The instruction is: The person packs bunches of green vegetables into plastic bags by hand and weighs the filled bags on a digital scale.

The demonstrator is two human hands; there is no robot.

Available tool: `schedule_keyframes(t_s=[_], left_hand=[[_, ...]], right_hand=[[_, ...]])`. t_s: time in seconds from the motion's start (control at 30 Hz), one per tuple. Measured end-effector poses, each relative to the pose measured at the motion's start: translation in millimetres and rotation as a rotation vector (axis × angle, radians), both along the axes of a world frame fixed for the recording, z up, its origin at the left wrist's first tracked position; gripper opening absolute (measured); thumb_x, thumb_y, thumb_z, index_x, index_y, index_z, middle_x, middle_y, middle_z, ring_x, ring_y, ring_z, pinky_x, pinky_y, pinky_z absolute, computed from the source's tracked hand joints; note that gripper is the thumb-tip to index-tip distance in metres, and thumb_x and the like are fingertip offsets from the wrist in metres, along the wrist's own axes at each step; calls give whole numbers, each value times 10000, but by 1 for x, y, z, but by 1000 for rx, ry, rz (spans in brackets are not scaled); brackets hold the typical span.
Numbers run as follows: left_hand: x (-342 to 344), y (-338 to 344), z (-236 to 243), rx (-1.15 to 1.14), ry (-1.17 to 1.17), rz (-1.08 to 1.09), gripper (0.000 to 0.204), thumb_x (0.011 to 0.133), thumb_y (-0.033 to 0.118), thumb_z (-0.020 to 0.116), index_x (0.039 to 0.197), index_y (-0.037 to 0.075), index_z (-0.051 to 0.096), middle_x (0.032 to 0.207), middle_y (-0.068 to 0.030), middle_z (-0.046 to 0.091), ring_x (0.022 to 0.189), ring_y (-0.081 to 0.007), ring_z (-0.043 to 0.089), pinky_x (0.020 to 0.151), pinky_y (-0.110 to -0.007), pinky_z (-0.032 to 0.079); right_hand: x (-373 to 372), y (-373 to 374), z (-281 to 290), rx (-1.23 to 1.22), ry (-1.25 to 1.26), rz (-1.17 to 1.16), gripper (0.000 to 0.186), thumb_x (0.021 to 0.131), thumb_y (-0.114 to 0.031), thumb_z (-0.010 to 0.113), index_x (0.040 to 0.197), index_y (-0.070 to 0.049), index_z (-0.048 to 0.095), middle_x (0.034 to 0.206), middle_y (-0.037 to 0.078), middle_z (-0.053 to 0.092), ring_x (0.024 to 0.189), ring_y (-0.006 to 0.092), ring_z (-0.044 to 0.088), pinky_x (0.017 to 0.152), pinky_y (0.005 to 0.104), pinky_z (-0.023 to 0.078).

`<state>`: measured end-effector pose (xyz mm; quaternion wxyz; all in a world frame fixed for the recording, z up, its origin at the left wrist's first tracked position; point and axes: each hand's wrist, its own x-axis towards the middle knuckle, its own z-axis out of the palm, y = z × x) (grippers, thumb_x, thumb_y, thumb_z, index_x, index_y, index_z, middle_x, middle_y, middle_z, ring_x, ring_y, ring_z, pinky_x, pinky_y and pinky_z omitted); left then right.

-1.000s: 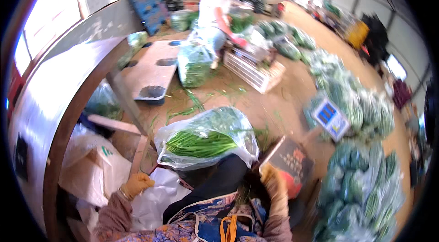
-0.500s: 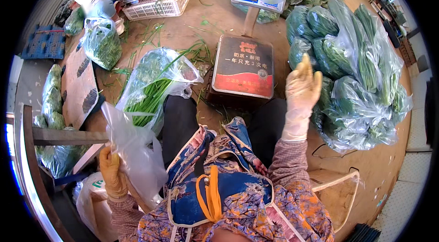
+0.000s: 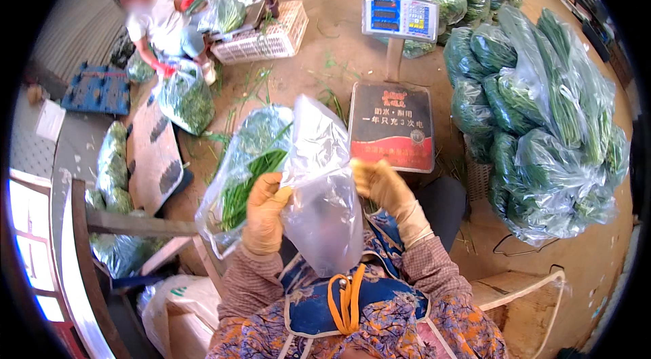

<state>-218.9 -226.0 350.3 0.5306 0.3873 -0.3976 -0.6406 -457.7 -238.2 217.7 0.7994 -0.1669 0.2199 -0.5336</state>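
Observation:
A flat, clear plastic bag (image 3: 324, 213) hangs upright in front of my apron, between my hands. My left hand (image 3: 264, 215), in a yellowish glove, has its fingers closed on the bag's left edge. At the opposite edge my right hand (image 3: 392, 193), gloved alike, pinches the plastic; its fingertips are slightly blurred. Just behind the left hand, an open clear bag (image 3: 230, 148) of long green stalks (image 3: 252, 179) leans by my leg, partly hidden by the held bag. The platform scale (image 3: 391, 129) with its raised display stands beyond my right hand.
Filled vegetable bags (image 3: 542, 128) are heaped on the right, more at the back. A person (image 3: 159, 20) at far left touches a bag of greens (image 3: 186, 98) beside a white crate (image 3: 271, 43). A wooden bar (image 3: 139, 224) juts in at left; loose stalks litter the floor.
My left hand has raised the plastic bag to the middle. The right hand has come in from the right and closed on its edge. The co-worker's hand has moved onto a bag.

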Motion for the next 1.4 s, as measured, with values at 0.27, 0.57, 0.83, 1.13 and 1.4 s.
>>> schedule_keyframes(t_s=[0.27,0.57,0.83,1.13,1.4], left_hand=[[-2,-13,-48,74,-396,-29,278,783,-15,599,1052,20,538,891,-52,603,709,-75,544,627,-187,446],[-26,-24,-42,142,-155,-52,226,815,9,574,1039,7,540,821,-34,611,669,-61,546,581,-168,432],[-40,-29,-61,53,-481,-46,249,796,19,618,1041,27,573,643,28,535,539,-25,451,485,-158,347],[-44,-39,-71,-352,-785,19,312,772,53,674,1072,34,593,637,51,486,564,-30,404,509,-174,352],[-45,-44,-63,-134,-611,-20,234,797,58,640,1022,14,596,718,14,566,611,-46,488,548,-186,406]], right_hand=[[0,4,0,-99,15,-65,753,784,-651,447,1222,-39,453,1166,119,539,1002,203,548,800,317,441],[-21,17,31,-326,650,75,436,883,-393,491,1117,-32,563,1061,137,597,972,202,561,856,302,429],[-16,9,42,-390,523,25,782,711,-266,725,1311,16,310,1250,139,417,1175,213,380,1004,330,280],[-12,16,40,-131,570,-58,197,832,-142,604,925,27,561,860,88,612,784,139,570,716,258,458],[-20,12,22,-99,474,-165,238,871,-180,557,1008,15,558,959,111,610,855,161,573,773,271,456]])
